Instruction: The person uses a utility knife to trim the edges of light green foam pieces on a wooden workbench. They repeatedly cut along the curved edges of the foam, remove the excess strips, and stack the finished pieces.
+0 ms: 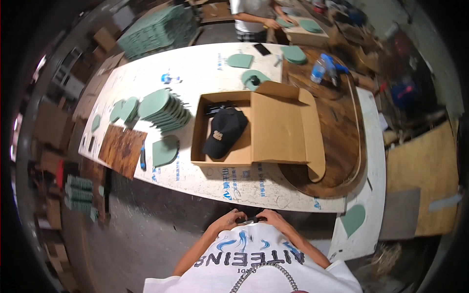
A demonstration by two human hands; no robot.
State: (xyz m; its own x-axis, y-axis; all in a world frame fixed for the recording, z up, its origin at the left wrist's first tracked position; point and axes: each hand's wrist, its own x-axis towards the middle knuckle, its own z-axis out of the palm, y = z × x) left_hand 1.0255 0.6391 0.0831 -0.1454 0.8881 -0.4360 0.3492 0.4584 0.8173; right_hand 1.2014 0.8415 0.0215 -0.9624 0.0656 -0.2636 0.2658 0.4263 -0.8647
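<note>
Close to my waist, at the front of my white shirt, my left hand [231, 219] and my right hand [272, 218] face each other with fingers curled. A small dark thing [252, 219] shows between them, too blurred to name. Beyond the hands stands a white worktable [205, 188] bearing an open cardboard box [281, 128], its lid folded out to the right. Inside the box lies a black cap [225, 133] with a light patch, partly over other dark items. Neither hand touches the box.
Left of the box are stacked green arched boards [159, 103], a brown wood panel [122, 149] and a blue-and-black tool [142, 157]. At right lies a rounded wooden top [337, 161] with a plastic bottle [318, 72]. Another person [248, 19] works beyond the table.
</note>
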